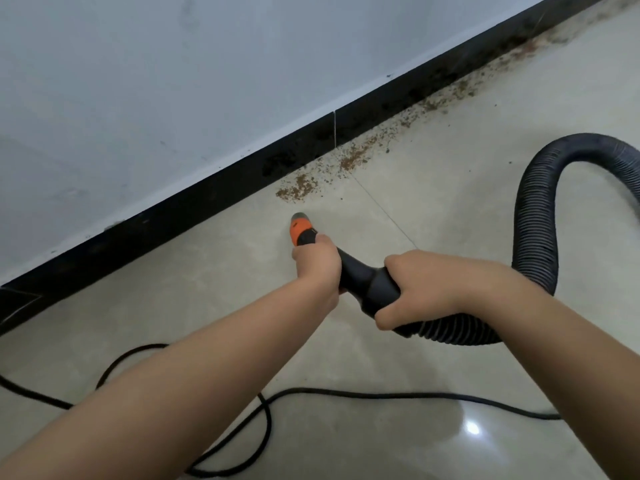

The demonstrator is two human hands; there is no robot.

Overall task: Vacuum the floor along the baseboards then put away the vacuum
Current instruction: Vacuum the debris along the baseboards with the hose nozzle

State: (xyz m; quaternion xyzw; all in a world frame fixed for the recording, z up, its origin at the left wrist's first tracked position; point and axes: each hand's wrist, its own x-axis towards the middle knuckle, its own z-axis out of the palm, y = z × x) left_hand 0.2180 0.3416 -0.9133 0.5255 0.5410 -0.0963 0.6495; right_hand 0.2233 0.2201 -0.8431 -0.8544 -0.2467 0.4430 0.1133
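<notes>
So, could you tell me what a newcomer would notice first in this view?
Probably the brown debris strewn along the black baseboard, running off to the upper right. Next, the two hands at centre: the left hand grips the hose just behind the orange nozzle, the right hand holds the hose, which loops up at right.

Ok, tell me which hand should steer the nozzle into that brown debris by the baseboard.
Left. The left hand grips right behind the orange nozzle, nearest the debris. The right hand holds farther back by the hose.
</notes>
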